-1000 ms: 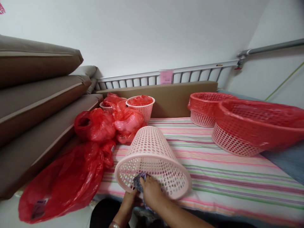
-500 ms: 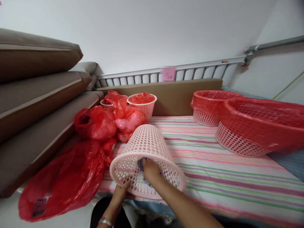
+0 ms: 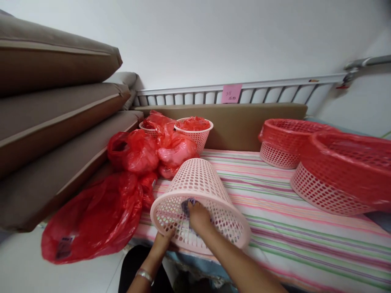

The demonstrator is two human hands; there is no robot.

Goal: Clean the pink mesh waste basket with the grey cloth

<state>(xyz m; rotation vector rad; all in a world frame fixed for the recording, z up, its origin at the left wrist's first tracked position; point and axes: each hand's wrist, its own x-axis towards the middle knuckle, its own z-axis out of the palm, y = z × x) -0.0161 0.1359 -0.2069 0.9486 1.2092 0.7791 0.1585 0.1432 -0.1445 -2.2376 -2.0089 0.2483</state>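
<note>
A pink perforated plastic basket (image 3: 200, 179) lies on its side on the striped sheet, its wide mouth facing me. My left hand (image 3: 167, 236) grips the lower left of its rim, with the fingers partly hidden beneath and behind it. Inside the mouth, my right hand (image 3: 198, 215) is closed on a bunched purple-grey cloth (image 3: 187, 206), which is pressed to the inner wall. Part of the cloth is hidden by the hand. Just left of the basket lie red plastic bags (image 3: 94, 219), one spread over the bed edge.
Two pink baskets lined with red bags (image 3: 279, 156) (image 3: 330, 191) stand at the right. Behind the bags is another lined basket (image 3: 200, 138), with one more partly hidden. Grey-brown cushions (image 3: 61, 122) are stacked at the left. A radiator (image 3: 253, 95) runs along the wall.
The view has shifted left, so everything appears farther right. Both hands keep their hold, the right still inside the basket with the cloth.
</note>
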